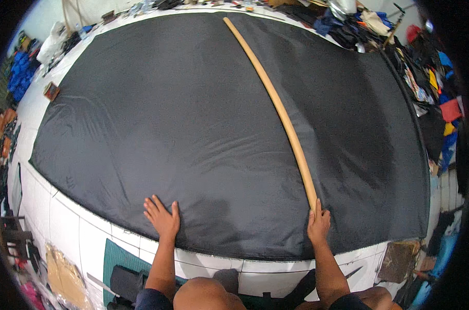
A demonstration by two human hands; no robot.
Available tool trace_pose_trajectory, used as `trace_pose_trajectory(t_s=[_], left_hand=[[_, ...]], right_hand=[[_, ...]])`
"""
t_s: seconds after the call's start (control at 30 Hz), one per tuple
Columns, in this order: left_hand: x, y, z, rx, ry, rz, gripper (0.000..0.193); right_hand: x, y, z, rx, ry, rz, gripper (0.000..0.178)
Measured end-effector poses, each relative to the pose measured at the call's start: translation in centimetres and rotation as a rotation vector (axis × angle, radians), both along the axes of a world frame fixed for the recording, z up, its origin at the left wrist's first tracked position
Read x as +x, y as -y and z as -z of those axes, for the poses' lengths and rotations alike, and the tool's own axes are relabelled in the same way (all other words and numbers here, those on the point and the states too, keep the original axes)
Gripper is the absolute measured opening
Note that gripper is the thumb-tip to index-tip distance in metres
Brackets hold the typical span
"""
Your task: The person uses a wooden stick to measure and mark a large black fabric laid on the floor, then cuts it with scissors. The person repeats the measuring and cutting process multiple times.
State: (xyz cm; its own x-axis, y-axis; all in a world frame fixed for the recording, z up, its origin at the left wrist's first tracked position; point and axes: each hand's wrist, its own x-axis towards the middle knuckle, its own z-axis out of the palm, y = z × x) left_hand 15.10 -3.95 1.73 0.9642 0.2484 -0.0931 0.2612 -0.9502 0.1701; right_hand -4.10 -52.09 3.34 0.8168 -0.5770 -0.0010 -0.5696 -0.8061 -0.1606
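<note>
A large sheet of black fabric point(193, 103) is spread over the white tiled floor, with soft wrinkles at its left and near the middle. Across it, from the far edge toward me, lies a long pale wooden stick point(278, 106). My right hand point(318, 222) is wrapped round the stick's near end. To the left, my left hand point(162, 216) rests flat on the fabric close to its near edge, fingers spread and holding nothing.
A small brown block point(51, 91) sits at the fabric's left edge. Heaped cloth and scraps point(425, 72) crowd the right and far right. A green mat point(113, 258) with a dark item on it lies near my left arm. White tiles point(64, 217) border the near left.
</note>
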Motion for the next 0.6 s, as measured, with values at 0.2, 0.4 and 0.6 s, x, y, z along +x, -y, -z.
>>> trace_pose_trajectory(t_s=[0.2, 0.4, 0.6], left_hand=[[-1.1, 0.0, 0.3, -0.007, 0.034, 0.058, 0.086], [-5.0, -1.5, -0.5, 0.110, -0.071, 0.016, 0.088], [-7.9, -5.6, -0.3, 0.040, -0.024, -0.220, 0.089]], right_hand=[[-5.3, 4.9, -0.2, -0.038, -0.069, 0.226, 0.055], [-7.8, 10.9, 0.5, 0.038, -0.030, 0.342, 0.054], [-6.6, 11.0, 0.6, -0.013, 0.049, 0.294, 0.056]])
